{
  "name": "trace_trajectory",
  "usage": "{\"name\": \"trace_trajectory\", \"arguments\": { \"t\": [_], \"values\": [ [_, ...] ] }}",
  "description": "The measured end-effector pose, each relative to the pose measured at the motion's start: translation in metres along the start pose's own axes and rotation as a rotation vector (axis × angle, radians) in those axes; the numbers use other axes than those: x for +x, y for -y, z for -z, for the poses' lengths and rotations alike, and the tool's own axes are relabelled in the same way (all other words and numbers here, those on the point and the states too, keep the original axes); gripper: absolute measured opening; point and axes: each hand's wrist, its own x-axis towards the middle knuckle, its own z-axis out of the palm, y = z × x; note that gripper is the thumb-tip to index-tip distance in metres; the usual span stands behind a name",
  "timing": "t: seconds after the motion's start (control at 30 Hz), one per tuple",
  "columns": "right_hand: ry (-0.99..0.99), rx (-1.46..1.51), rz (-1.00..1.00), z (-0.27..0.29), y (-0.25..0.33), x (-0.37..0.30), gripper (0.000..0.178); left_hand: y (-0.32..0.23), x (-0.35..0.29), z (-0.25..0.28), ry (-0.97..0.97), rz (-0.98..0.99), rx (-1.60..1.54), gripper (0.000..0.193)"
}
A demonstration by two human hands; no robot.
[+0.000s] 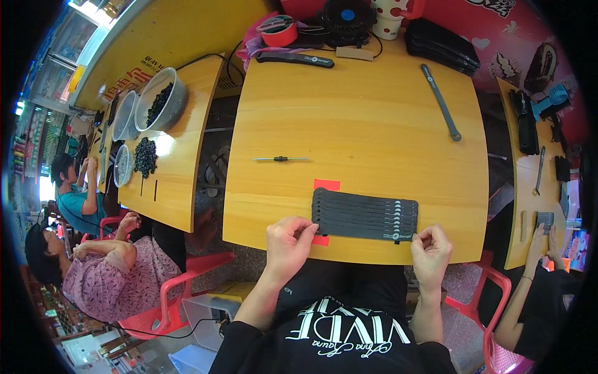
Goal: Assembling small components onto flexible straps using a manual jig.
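Note:
A row of flat dark grey straps (364,212) lies on the table in front of me, overlapped so that their edges and round pale marks step one behind another. My left hand (288,248) is closed in a pinch at the left end of the nearest strap. At its right end, my right hand (432,255) has thumb and finger pressed together. Red tape (327,185) shows on the table beside and under the left end of the row. Beyond lies a thin metal rod (281,159) with a black middle. A single grey strap (441,103) rests at the far right.
Along the back edge are another dark strap (294,60), a roll of red tape (278,32), a black fan (347,22) and black pouches (441,47). On the left table stand plastic tubs (177,103) beside small black parts (146,157). Co-workers sit at both side tables.

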Motion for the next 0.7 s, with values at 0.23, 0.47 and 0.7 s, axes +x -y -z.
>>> {"name": "trace_trajectory", "arguments": {
  "t": [0.23,0.47,0.7],
  "values": [
    [0.001,0.038,-0.028,-0.0002,0.0008,0.0006,0.019,-0.0006,0.0009,-0.0016,-0.006,0.003,0.010,0.008],
    [0.010,0.018,-0.016,0.0004,0.0000,0.0001,0.017,0.0002,0.0014,-0.0021,-0.003,-0.025,0.041,0.009],
    [0.007,0.026,-0.010,0.0001,0.0010,0.0001,0.016,-0.0025,0.0025,-0.0022,-0.009,-0.016,0.056,0.009]
  ]
}}
